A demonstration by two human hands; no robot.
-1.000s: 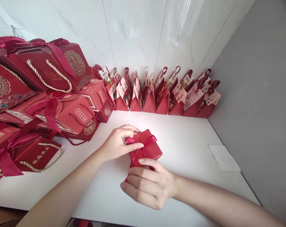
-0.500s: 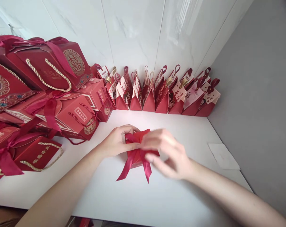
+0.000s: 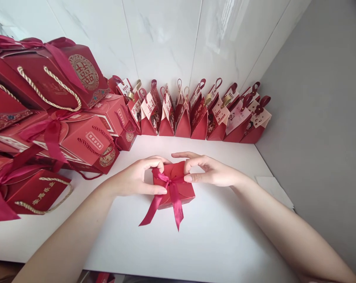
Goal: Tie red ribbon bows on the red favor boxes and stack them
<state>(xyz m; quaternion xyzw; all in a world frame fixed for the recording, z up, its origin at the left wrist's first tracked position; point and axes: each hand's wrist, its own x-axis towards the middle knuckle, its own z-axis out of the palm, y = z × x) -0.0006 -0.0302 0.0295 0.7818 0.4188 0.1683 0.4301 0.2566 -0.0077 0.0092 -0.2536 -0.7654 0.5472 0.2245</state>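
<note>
A small red gift box (image 3: 186, 192) stands on the white table in front of me. A magenta satin ribbon (image 3: 175, 200) is knotted in a bow on its lid, with two tails hanging over the front. My left hand (image 3: 145, 176) is closed at the box's left side, index finger and thumb on the bow's left loop and tail. From the right, my right hand (image 3: 209, 169) pinches at the bow's right side by the lid's edge, its upper finger stretched out. What exactly lies between those right fingertips is partly hidden.
Larger red gift boxes (image 3: 86, 139) with ribbons and rope handles are stacked at left. Several small pointed red-and-pink boxes (image 3: 182, 124) with loop handles line the tiled wall. White paper (image 3: 274, 190) lies by the grey wall at right.
My right hand has moved from over the knot to the box's right side, uncovering the knot and lid. My left thumb has drawn back leftward. The view has shifted slightly.
</note>
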